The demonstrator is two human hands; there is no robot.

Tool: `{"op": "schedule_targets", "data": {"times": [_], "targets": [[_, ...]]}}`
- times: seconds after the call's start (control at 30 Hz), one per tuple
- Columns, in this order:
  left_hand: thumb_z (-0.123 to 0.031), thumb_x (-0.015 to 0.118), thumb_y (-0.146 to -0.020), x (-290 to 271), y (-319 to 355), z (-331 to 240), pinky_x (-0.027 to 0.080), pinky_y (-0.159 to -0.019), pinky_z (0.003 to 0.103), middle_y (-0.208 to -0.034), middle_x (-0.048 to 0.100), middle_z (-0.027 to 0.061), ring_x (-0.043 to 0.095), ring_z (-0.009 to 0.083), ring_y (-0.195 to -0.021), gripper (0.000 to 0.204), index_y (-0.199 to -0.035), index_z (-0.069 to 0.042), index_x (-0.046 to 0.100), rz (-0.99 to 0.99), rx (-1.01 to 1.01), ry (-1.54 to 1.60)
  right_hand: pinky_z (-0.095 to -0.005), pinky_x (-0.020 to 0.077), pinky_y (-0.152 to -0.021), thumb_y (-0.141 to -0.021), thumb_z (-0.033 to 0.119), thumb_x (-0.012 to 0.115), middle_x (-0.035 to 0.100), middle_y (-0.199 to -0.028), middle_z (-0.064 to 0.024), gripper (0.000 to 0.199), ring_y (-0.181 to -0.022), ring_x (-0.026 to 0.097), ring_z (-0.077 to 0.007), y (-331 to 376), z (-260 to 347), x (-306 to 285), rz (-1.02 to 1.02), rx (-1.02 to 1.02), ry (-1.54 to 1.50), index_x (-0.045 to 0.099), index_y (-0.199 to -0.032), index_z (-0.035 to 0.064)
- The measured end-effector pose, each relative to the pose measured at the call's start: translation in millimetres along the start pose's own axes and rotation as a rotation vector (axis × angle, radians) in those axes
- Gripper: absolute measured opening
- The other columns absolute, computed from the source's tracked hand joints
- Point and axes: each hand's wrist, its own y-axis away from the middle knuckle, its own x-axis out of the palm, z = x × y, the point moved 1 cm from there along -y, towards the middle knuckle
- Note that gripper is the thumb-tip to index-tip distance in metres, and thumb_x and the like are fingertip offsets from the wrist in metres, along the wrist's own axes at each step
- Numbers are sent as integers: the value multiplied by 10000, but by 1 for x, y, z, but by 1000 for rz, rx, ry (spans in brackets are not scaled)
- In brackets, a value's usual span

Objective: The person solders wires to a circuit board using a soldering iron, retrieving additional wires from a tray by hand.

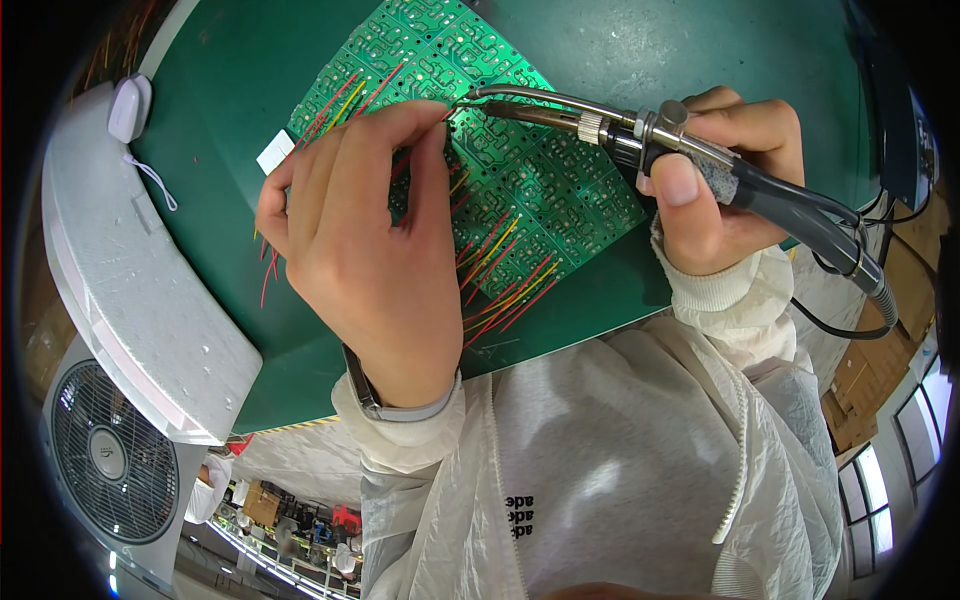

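Observation:
A green circuit board panel [590, 205] lies on the green table mat, with red and yellow wires [492, 250] standing out from it in groups. My left hand [365, 215] is over the panel, thumb and forefinger pinched on a thin red wire that barely shows at the fingertips. My right hand [735, 175] grips a soldering iron [795, 210] with a metal feed tube clamped along it. The iron's tip meets the board close to my left fingertips. My left palm and fingers hide part of the panel and some wires.
A long white foam block [130, 260] lines the mat's left edge. Near its top sits a small pale case [128, 108] with a strap. A fan [110, 450] stands lower left. The iron's black cable [840, 332] loops at right, by cardboard [865, 375].

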Motion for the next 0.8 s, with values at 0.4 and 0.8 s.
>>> {"op": "schedule_targets", "data": {"times": [0.4,0.8], "targets": [[-69,649,-668,-2,0,0,379,-708,243,-711,608,-10,536,130,-677,122,-780,-104,616,1,-6,-28,-205,403,-446,-717,126,622,499,-583,-104,261,-468,456,-105,-4,5,-1,90,-2,84,421,-798,-19],[-82,647,-674,0,0,4,366,-724,245,-712,609,-3,538,130,-664,139,-807,-104,616,-18,63,-61,-196,397,-461,-705,136,639,510,-613,-100,277,-497,464,-100,-4,7,3,64,14,94,428,-805,-14]]}}
